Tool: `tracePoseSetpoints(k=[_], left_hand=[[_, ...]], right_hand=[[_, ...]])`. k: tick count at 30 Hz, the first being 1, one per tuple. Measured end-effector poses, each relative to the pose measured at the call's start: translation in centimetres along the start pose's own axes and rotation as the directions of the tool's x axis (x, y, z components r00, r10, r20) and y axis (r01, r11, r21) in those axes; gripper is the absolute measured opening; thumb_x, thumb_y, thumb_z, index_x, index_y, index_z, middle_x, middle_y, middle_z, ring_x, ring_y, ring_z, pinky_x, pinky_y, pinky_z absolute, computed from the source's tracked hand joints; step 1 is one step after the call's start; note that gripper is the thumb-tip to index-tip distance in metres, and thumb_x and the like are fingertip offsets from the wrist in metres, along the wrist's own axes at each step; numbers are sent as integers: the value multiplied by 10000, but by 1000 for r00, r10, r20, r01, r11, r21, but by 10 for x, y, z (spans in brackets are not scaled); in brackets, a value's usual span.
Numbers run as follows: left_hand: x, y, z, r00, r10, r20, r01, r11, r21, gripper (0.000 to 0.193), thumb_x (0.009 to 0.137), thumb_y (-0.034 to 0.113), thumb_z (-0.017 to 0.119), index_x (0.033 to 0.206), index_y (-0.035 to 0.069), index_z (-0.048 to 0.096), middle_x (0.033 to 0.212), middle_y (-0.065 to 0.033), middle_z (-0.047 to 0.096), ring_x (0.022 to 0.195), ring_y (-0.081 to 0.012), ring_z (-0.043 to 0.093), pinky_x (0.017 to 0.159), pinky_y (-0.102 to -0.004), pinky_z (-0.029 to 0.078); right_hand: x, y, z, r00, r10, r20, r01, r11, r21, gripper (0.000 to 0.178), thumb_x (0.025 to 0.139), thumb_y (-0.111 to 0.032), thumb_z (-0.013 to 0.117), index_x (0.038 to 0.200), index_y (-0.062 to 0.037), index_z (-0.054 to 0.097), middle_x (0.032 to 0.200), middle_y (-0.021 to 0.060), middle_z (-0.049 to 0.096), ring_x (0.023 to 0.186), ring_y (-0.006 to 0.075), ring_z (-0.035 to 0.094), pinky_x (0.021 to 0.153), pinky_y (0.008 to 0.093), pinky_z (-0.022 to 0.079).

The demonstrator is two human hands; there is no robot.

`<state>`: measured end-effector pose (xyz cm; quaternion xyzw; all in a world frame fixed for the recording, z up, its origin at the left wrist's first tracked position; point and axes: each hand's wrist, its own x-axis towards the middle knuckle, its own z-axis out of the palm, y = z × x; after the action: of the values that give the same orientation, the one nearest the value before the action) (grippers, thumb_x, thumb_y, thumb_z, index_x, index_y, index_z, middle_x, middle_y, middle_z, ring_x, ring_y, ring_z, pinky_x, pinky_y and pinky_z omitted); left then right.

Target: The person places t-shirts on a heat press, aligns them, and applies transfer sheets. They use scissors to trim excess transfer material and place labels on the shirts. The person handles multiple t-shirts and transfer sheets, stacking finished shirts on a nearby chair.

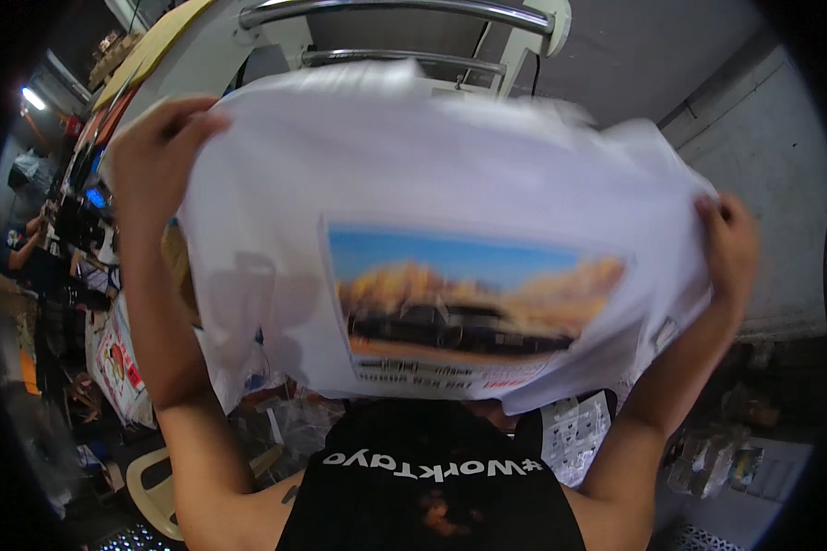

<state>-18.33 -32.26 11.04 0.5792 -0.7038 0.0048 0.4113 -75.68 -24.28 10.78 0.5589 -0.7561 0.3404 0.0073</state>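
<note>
A white T-shirt (pixel 276 174) is stretched out in the air in front of me, blurred by motion. On it is a printed picture (pixel 469 294) of a dark car before orange rocks and a blue sky, with lettering under it. My left hand (pixel 170 138) pinches the shirt's edge at the upper left. At the right side, my right hand (pixel 730 243) is closed round the cloth's other edge. Both arms are raised and spread wide. The shirt hides most of what lies behind it.
Beyond the shirt stands a pale machine with a chrome rail (pixel 395 11). A light wall (pixel 772 184) runs along the right. At the far left a person (pixel 28 248) is by a cluttered bench. A beige plastic chair (pixel 152 487) and wrapped bundles (pixel 708 464) stand low down.
</note>
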Motion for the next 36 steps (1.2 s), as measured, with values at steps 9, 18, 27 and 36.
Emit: tracePoseSetpoints(k=[9, 18, 27, 36], left_hand=[[133, -112, 301, 956, -247, 156, 191, 932, 308, 126, 923, 206, 715, 958, 111, 790, 1095, -194, 755, 1110, -386, 704, 938, -488, 556], [99, -160, 413, 875, -482, 43, 482, 876, 11, 319, 883, 222, 799, 1128, 29, 731, 1095, -207, 754, 1049, -390, 725, 938, -458, 559], [5, -37, 437, 836, 307, 454, -359, 933, 31, 366, 979, 314, 670, 1287, 115, 674, 1264, -135, 668, 1226, -343, 610, 1093, -475, 445], [-22, -109, 403, 989, 21, 145, -61, 959, 277, 461, 1022, 366, 570, 1402, 108, 609, 1425, -170, 577, 1326, -415, 540, 1148, -526, 397]], right_hand=[[165, 84, 274, 951, 283, 122, -247, 937, -246, 308, 967, -296, 609, 1188, -166, 780, 1158, 154, 767, 1135, 366, 707, 994, 449, 549], [164, 104, 348, 943, 307, 128, -313, 949, 31, 305, 961, -275, 640, 1073, -5, 727, 1101, 206, 755, 1097, 389, 710, 978, 482, 553], [57, 17, 396, 885, -136, 446, 275, 925, -263, 595, 1014, -540, 534, 1495, -191, 541, 1515, 131, 512, 1474, 323, 392, 1220, 639, 246], [65, 107, 390, 827, 527, 195, -510, 850, -133, 628, 1054, -538, 478, 1457, -67, 573, 1346, 190, 655, 1265, 316, 615, 1109, 433, 451]])
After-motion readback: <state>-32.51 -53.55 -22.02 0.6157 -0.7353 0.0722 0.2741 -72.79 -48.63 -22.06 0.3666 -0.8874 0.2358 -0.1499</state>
